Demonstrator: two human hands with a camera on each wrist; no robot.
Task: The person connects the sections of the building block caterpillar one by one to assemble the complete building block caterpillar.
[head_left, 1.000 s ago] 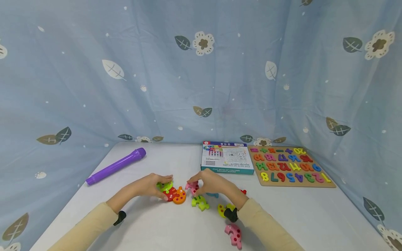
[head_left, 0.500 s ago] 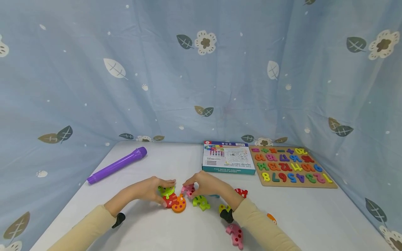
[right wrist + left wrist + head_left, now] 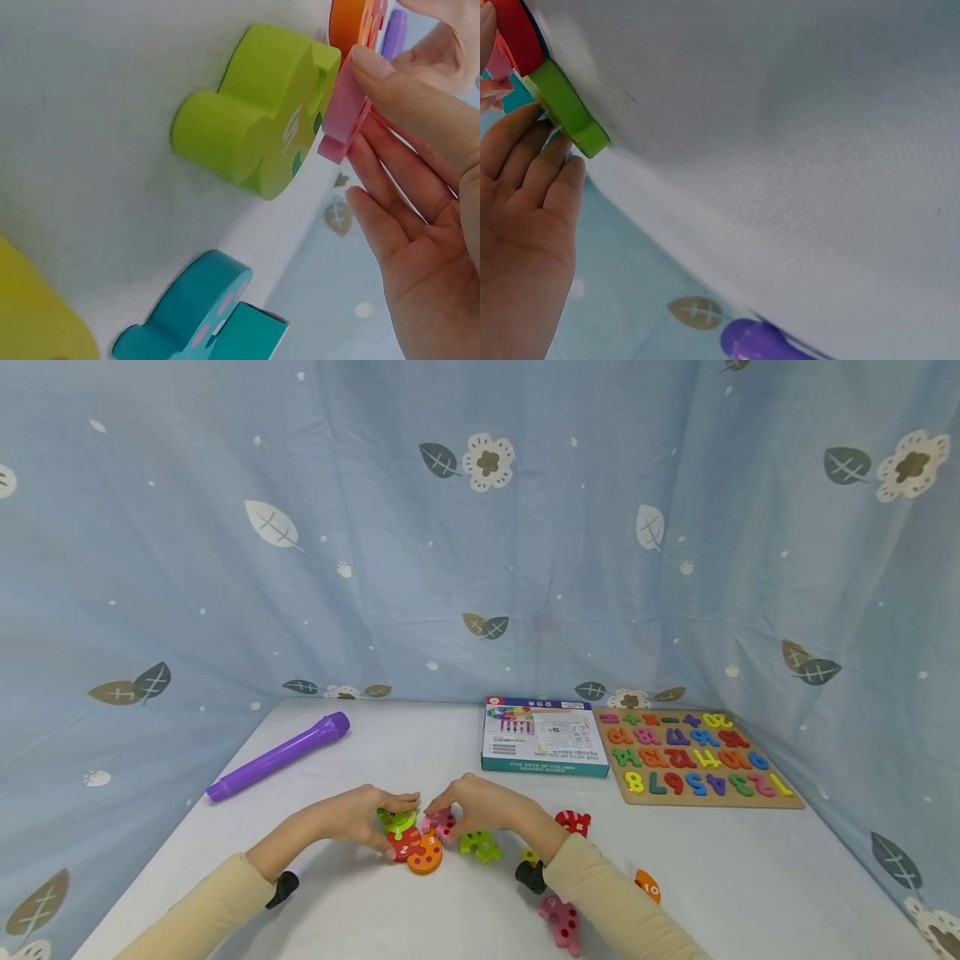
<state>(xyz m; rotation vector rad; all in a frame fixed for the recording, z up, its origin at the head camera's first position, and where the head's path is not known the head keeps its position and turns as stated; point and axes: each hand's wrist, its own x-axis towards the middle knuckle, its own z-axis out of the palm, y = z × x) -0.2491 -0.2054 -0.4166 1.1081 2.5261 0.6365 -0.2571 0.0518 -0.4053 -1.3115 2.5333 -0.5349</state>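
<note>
Wooden caterpillar-like puzzle pieces lie on the white table. My left hand (image 3: 358,815) grips a joined pair, the green piece with a face (image 3: 397,821) and the red piece marked 2 (image 3: 405,845). Its thumb is at the red piece, its fingers behind the green one (image 3: 566,105). The orange piece marked 3 (image 3: 425,855) adjoins the red one. My right hand (image 3: 486,803) pinches a pink spotted piece (image 3: 346,109) between thumb and fingers, right at the orange piece's upper edge. Just right of it lies the green piece marked 5 (image 3: 259,112).
Loose pieces lie to the right: red 8 (image 3: 573,822), orange 10 (image 3: 648,886), pink 9 (image 3: 561,922), a teal one (image 3: 199,300) and a yellow one (image 3: 37,315). Behind are a flat box (image 3: 545,743), a number board (image 3: 630,795) and a purple microphone-shaped toy (image 3: 281,756).
My right hand has moved left with the pink piece, up to the orange piece. The joined pieces have shifted slightly towards me, the orange one most. The red 8 and orange 10 have come into sight.
</note>
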